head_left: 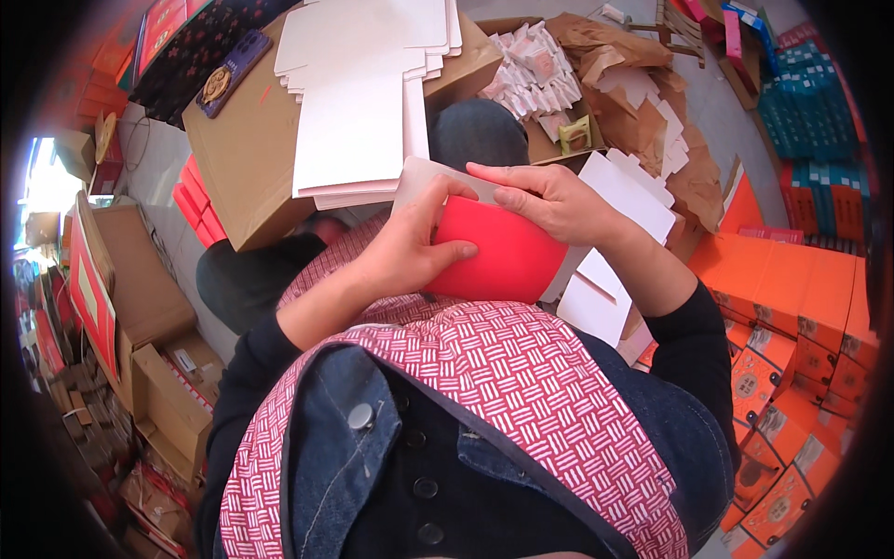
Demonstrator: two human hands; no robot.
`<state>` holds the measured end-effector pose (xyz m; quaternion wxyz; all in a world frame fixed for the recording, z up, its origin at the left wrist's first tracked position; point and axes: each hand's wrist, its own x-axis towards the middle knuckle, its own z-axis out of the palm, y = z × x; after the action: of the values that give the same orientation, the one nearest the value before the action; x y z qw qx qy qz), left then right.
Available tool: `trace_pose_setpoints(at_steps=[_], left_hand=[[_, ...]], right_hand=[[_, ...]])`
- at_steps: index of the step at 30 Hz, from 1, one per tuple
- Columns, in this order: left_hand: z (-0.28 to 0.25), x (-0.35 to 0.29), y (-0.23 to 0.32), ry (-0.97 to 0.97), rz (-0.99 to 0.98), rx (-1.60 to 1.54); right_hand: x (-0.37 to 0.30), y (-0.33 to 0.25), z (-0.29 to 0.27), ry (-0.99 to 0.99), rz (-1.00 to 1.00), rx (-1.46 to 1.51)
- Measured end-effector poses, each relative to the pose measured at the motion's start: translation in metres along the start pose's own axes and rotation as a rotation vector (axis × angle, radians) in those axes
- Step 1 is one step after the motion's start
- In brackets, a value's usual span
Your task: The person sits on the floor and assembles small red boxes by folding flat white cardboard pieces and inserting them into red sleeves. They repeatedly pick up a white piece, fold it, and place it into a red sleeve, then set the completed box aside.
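Note:
Over my lap I hold a red paperboard carton piece [507,250] with a pale inner side, its panels bent. My left hand [410,238] grips its left edge, thumb on the red face and fingers curled over the top. At the upper right, my right hand [559,207] pinches the pale flap between thumb and fingers. Part of the piece is hidden by my hands. Just ahead, a stack of white flat carton blanks [349,112] lies on a brown cardboard box [237,177]. More white cut blanks [619,219] lie beside my right forearm.
A carton of small white packets [531,70] stands ahead, a small yellow-green item [575,137] at its corner. Crumpled brown paper [694,121] lies beyond. A patterned phone-like object [233,74] rests on the brown box. Orange boxes [782,279] and teal boxes [805,98] are stacked right.

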<state>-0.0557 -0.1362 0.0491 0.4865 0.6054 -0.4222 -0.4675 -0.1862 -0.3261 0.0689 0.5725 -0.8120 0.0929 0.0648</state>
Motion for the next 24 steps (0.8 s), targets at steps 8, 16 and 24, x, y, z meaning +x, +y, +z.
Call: trace_pose_setpoints(at_steps=[8,16,24], left_hand=[[0.008,-0.002,0.005,0.089,-0.076,-0.275],[0.009,0.001,0.012,0.151,-0.295,-0.501],[0.01,0.003,0.008,0.178,-0.31,-0.557]], right_hand=[[-0.01,-0.001,0.008,0.015,0.014,0.015],[-0.016,-0.012,0.014,0.041,0.041,0.003],[-0.021,-0.014,0.009,-0.019,0.141,0.155]])
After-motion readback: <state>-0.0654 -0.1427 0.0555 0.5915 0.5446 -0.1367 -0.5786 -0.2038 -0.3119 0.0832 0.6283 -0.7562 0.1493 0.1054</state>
